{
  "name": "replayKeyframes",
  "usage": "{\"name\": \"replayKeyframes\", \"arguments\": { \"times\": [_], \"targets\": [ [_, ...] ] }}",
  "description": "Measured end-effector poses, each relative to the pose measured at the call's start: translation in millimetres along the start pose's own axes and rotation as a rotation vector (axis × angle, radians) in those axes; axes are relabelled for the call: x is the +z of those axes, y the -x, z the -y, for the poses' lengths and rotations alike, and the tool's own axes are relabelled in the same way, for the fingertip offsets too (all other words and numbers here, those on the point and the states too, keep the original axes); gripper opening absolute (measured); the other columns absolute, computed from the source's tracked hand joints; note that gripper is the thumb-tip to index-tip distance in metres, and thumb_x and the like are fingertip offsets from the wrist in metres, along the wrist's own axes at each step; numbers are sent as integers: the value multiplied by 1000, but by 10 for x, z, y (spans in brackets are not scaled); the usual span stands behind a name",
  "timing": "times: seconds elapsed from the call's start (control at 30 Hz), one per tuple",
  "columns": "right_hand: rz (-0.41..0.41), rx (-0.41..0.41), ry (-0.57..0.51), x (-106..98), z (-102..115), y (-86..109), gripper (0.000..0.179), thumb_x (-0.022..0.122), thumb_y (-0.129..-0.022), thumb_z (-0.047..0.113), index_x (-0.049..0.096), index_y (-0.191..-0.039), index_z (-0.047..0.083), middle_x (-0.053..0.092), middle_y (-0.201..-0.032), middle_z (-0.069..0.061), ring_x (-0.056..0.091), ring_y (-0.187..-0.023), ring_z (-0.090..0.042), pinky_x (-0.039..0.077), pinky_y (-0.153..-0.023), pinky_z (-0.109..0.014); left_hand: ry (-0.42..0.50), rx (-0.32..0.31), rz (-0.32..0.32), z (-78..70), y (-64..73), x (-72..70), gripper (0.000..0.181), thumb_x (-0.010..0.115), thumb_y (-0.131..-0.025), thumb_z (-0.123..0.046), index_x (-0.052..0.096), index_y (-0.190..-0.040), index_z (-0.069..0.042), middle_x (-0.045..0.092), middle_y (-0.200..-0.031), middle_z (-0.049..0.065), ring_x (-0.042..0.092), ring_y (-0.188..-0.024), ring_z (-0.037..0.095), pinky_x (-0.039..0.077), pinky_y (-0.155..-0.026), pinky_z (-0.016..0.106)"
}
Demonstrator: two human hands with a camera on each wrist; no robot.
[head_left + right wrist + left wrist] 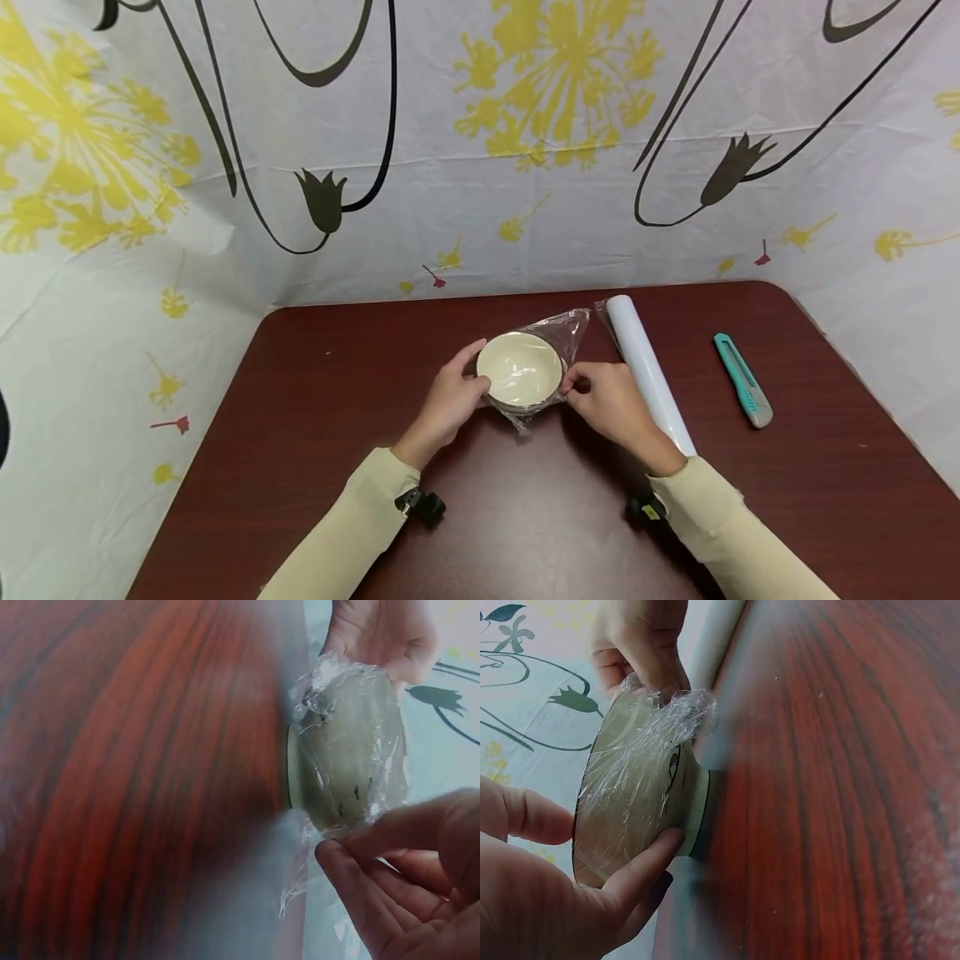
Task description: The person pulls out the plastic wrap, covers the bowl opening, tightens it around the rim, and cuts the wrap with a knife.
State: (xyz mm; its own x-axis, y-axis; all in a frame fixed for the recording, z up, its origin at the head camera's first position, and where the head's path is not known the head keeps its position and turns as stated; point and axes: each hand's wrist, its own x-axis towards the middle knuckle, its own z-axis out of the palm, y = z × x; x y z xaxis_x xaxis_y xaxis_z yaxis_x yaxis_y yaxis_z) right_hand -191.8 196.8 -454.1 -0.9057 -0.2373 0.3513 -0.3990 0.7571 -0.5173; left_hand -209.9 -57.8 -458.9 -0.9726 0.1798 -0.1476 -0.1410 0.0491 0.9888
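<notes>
A cream bowl [519,369] with a dark rim stands upright on the table, plastic wrap [564,330] stretched over its mouth and bunched down its side. My left hand [453,393] grips the bowl from the left, thumb near the rim and fingers curled along the outer wall, as the left wrist view shows. At the bowl's right side my right hand [609,402] pinches the edge of the plastic wrap [319,761] between thumb and forefinger. Loose film sticks out behind the bowl and below its front.
A white roll of plastic wrap [649,371] lies slanting just right of the bowl, partly behind my right forearm. Farther right lies a teal utility knife [742,380]. The dark red table [360,367] meets a flower-patterned wall covering [465,208] at the back.
</notes>
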Motion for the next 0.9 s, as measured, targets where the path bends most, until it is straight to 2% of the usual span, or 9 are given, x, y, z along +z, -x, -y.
{"name": "replayKeyframes", "arguments": {
  "times": [0.17, 0.27, 0.43, 0.57, 0.73, 0.9],
  "targets": [
    [72, 106, -123, -59, -6, 11, 10, 78, -90, 7, 85, -89, 14, 78, -85, 7, 57, -68, -9, 51, -70, -31, 9, 4, -1, -5, -4, 5, 78, 51, -93, 11, 43, -169, -8, 51, -159, 26, 69, -115, 29, 65, -91, 39],
    [95, 125, -136, -58, -17, 4, 4, 83, -93, 16, 86, -91, 15, 79, -86, 8, 59, -72, -7, 51, -72, -29, 8, 4, -5, -7, -13, 5, 78, 51, -94, 11, 43, -169, -7, 51, -159, 25, 69, -117, 29, 65, -91, 39],
    [75, 126, -98, -21, -54, -22, 12, 94, -87, 21, 83, -84, 18, 75, -79, 13, 60, -70, -8, 52, -71, -30, 12, 3, 0, 1, -30, 8, 78, 51, -94, 11, 42, -169, -6, 49, -162, 24, 68, -120, 30, 65, -91, 40],
    [62, 119, -71, -22, -80, -40, 15, 96, -85, 21, 82, -83, 16, 76, -81, 8, 65, -75, -14, 54, -74, -36, 18, 4, 0, 2, -38, 10, 78, 51, -93, 11, 42, -169, -6, 49, -161, 25, 69, -118, 30, 65, -91, 40],
    [89, 71, -62, -32, -102, -42, 12, 92, -88, 21, 86, -89, 11, 78, -93, -1, 73, -87, -23, 58, -81, -44, 19, 7, 2, 1, -38, 7, 79, 51, -93, 10, 42, -169, -6, 50, -160, 25, 69, -116, 29, 65, -90, 40],
    [134, 22, -95, -8, -107, -41, 8, 86, -94, 16, 87, -96, 9, 79, -95, 0, 76, -91, -24, 61, -85, -48, 18, 6, 4, 1, -41, 12, 79, 52, -93, 10, 43, -169, -7, 51, -159, 25, 70, -115, 29, 65, -91, 39]
  ]
}}
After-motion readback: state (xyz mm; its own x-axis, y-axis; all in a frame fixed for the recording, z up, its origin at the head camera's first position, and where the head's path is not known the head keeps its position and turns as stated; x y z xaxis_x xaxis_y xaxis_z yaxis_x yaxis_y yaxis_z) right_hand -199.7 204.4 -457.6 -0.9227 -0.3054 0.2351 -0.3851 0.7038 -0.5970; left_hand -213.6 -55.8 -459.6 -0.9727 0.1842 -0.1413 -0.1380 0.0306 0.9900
